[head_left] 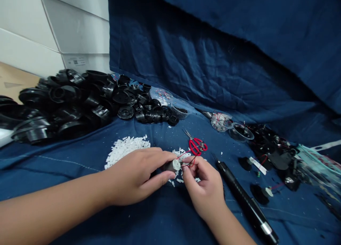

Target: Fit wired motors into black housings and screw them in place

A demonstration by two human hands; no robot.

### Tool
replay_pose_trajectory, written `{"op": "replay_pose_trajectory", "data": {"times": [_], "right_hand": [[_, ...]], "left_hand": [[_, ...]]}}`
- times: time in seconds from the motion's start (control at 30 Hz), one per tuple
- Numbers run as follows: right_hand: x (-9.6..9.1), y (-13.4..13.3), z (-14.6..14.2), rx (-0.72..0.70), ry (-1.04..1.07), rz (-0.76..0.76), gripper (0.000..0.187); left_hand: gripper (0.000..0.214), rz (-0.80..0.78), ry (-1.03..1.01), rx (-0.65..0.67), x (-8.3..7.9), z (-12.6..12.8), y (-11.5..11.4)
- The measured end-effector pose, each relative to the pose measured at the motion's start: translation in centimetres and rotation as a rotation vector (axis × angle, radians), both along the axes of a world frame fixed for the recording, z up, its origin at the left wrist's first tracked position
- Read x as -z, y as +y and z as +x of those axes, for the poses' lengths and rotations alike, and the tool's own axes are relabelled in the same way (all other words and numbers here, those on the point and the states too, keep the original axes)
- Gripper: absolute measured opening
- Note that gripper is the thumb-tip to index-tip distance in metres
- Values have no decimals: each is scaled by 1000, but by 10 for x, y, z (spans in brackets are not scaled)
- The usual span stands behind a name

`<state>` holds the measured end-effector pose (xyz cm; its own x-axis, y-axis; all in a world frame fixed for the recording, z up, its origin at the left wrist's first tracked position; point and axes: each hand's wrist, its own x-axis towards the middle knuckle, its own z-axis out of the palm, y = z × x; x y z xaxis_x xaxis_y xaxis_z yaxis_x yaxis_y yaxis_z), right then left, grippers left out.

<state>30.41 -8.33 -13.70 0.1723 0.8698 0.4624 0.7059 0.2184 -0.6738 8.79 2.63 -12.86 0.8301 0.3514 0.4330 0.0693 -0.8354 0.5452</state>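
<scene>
My left hand point(141, 175) is closed around a small cylindrical motor point(176, 164), its pale round end facing right. Thumb and index finger of my right hand point(202, 182) pinch thin red and black wires point(192, 161) right beside that end. Whether a smaller part sits between those fingertips is hidden. Under and behind both hands lies a heap of small white plastic pieces point(128, 147). Just beyond my right hand rest red-handled scissors point(196, 145), tips pointing away to the left. A black electric screwdriver point(243, 198) lies to the right of my right hand.
Black plastic housings point(66, 102) are piled high at the left. Clear bowls point(241, 132) with small parts line the back by a hanging blue cloth point(213, 60). On the right are dark parts with wires point(259, 194) and a teal-edged tray point(317, 163). Blue cloth covers the work surface.
</scene>
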Motion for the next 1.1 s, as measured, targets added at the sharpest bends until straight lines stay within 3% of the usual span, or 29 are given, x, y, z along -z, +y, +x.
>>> {"op": "replay_pose_trajectory", "data": {"times": [0.17,0.37,0.6,0.93,1.1], "right_hand": [[4,0,4,26,-8,17,13],[0,0,5,75,-16,53,12],[-4,-1,3,26,-3,88,12],[-4,1,2,8,49,47,11],[-5,-3,5,2,53,82,13]], "left_hand": [[30,34,-8,81,3,-1,-3],[25,47,-17,49,4,1,-3],[24,55,-42,41,5,2,-5],[12,-51,-45,-165,1,4,-3],[14,-52,-39,-176,3,4,-1]]}}
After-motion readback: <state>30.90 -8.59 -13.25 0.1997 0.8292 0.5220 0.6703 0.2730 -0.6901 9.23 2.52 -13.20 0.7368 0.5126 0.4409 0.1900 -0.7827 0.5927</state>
